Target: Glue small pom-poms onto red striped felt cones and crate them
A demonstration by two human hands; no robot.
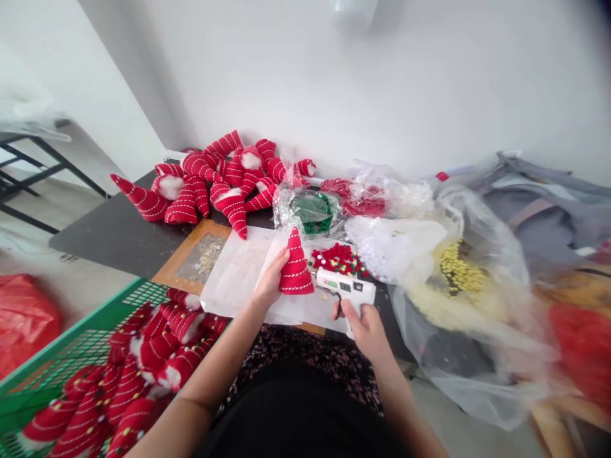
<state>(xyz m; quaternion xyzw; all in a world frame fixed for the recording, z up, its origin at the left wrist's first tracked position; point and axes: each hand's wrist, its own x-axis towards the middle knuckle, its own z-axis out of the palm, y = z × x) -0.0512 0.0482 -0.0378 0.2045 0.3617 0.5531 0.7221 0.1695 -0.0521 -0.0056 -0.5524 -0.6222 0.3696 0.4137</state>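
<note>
My left hand (272, 278) grips a red stuffed fabric cone (295, 270) with white stitched stripes, its point upward. In my right hand (363, 327) is a white glue gun (346, 286), its nozzle directed left at the cone's lower right side. Whether the nozzle touches the fabric I cannot tell. Below both lies white paper (233, 273) on the dark table. Just behind the glue gun is a pile of small pom-poms (338, 259), mostly red with some yellow, white and green.
Several striped cones (229, 175) are heaped at the table's back left. A green basket (95, 324) at lower left holds more, dotted with pom-poms. Bags of green (312, 212) and white (386, 245) pieces stand behind. Yellow beads (461, 268) lie in a clear bag at right.
</note>
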